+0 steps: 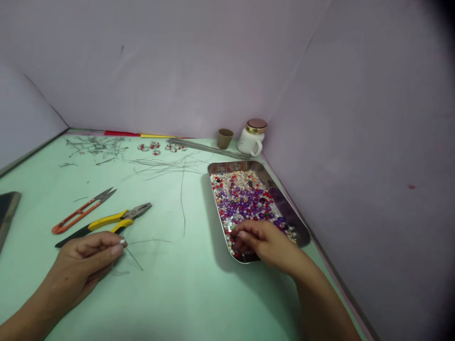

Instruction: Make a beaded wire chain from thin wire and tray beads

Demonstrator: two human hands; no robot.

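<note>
My left hand (83, 258) rests on the green table, fingers pinched on a thin wire (133, 258) with a small bead at the fingertips. My right hand (265, 241) reaches into the near end of a steel tray (284, 201), fingers curled down among the mixed beads (245, 196), purple, red and white. What those fingers pinch is hidden. Yellow-handled pliers (113, 220) lie just beyond my left hand.
Orange snips (81, 210) lie left of the pliers. Loose wire strands (170, 163) and wire scraps (95, 144) spread at the back, with small beaded rings (154, 147). A brown cup (224, 138) and a white lidded mug (251, 137) stand in the corner. A dark object (7, 210) sits at the left edge.
</note>
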